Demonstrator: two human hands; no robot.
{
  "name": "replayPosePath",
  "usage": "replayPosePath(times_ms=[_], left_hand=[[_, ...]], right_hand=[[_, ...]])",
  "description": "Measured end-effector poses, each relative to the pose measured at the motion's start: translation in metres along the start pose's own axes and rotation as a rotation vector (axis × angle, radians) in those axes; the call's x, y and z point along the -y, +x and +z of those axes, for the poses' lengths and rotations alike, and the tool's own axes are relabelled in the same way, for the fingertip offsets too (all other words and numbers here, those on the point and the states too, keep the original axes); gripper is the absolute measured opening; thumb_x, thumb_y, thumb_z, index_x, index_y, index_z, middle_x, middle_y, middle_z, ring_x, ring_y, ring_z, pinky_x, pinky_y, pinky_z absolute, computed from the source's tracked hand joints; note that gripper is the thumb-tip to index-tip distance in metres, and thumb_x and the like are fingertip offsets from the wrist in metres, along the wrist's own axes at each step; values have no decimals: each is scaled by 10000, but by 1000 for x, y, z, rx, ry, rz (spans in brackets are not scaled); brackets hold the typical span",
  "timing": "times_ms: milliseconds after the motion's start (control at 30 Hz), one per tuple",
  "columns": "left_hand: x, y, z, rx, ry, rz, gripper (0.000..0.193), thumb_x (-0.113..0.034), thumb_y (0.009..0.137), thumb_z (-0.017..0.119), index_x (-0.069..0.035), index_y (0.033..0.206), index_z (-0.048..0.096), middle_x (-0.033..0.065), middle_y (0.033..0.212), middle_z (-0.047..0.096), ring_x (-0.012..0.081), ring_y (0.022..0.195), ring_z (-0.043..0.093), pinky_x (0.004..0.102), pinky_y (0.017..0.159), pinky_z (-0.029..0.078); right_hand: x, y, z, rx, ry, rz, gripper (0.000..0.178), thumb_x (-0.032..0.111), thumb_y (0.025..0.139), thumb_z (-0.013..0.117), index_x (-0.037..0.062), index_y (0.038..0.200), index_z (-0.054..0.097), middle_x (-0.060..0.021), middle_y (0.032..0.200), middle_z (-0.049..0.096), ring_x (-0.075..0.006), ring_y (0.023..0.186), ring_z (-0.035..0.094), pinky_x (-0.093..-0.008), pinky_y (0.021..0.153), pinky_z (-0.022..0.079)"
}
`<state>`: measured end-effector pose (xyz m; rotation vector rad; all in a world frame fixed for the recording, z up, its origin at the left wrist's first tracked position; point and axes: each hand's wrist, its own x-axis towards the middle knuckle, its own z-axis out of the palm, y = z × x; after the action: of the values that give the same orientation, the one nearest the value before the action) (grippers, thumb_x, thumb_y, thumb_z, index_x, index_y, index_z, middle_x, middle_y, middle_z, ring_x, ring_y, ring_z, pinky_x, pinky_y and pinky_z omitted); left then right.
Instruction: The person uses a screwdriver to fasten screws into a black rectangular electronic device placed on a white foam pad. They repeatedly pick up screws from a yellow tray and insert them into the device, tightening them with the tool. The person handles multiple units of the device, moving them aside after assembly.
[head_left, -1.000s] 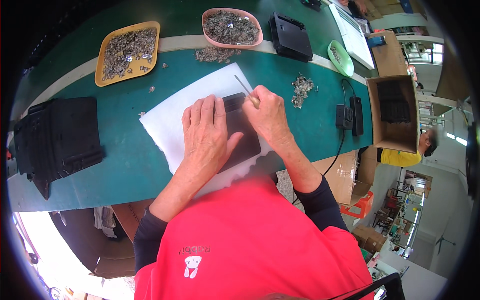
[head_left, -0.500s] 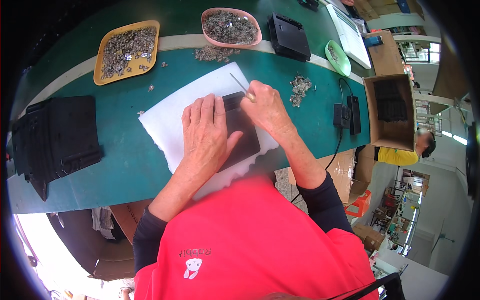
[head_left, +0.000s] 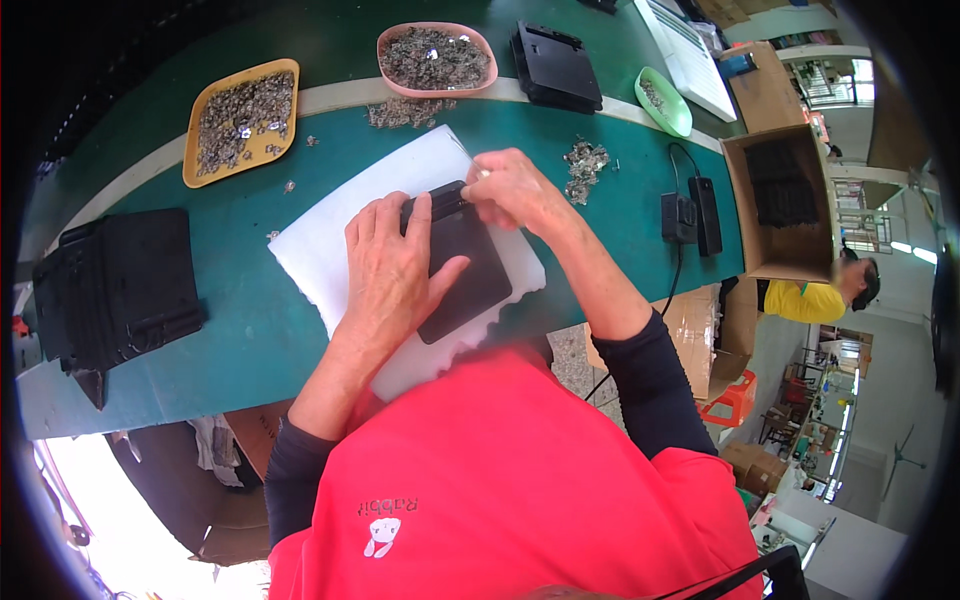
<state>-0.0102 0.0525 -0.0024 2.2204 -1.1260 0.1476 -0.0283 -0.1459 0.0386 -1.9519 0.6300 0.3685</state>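
Note:
A flat black plastic case part (head_left: pixel 468 270) lies on a white foam sheet (head_left: pixel 330 235) in front of me. My left hand (head_left: pixel 388 260) rests on its left side, fingers stretched out flat and thumb spread across the dark surface. At the part's far right corner, my right hand (head_left: pixel 512 195) is closed around a thin metal tool (head_left: pixel 461 149), whose slim end sticks out toward the far side. The fingers hide the rest of the tool and whatever they touch at that edge.
Small metal parts fill a yellow tray (head_left: pixel 190 150), a pink tray (head_left: pixel 492 75) and a green bowl (head_left: pixel 672 110); a loose pile (head_left: pixel 584 170) lies at right. Black cases (head_left: pixel 125 280) are stacked left, more (head_left: pixel 556 65) behind. A power adapter (head_left: pixel 679 218) and cardboard box (head_left: pixel 735 205) stand right.
My right hand has turned and shifted slightly left, lower against the case part's corner. The view has shifted slightly; my left hand stays flat on the part.

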Motion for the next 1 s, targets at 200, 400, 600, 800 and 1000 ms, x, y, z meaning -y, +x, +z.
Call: replayPosePath(times_ms=[200,400,600,800,1000], left_hand=[[-3,-10,-18,38,80,-134,623,-257,722,787,3,1239,555,172,1132,547,326,1065,517,439,914,395],[-2,-8,-11,11,166,-101,549,-243,786,738,0,1244,554,150,1127,556,298,1024,530,412,865,413],[-7,-12,-1,20,194,-159,571,-266,807,728,-2,1276,538,145,1153,551,298,1028,528,399,846,419],[-6,-12,0,27,217,-156,580,-271,807,729,-6,1284,536,144,1156,549,296,1031,528,396,845,416],[-6,-11,-1,26,194,-167,583,-273,804,732,-7,1285,537,145,1155,550,296,1034,528,399,837,418]], right_hand=[[2,-7,26,-14,-113,-180,208,194,804,625,-11,827,654,-94,576,595,-148,455,577,-308,421,449],[-7,-8,39,-176,-310,-425,236,156,864,570,-26,1008,615,-228,782,643,-374,733,645,-416,654,509],[-28,-55,39,-240,-536,-503,320,45,888,516,8,1202,564,-228,826,640,-401,753,631,-463,665,499],[-35,-57,47,-296,-712,-553,391,39,867,544,43,1257,558,-153,747,627,-324,663,638,-410,586,508],[-32,-57,44,-271,-809,-570,413,31,840,551,53,1253,566,-130,729,626,-298,647,643,-391,554,510]])
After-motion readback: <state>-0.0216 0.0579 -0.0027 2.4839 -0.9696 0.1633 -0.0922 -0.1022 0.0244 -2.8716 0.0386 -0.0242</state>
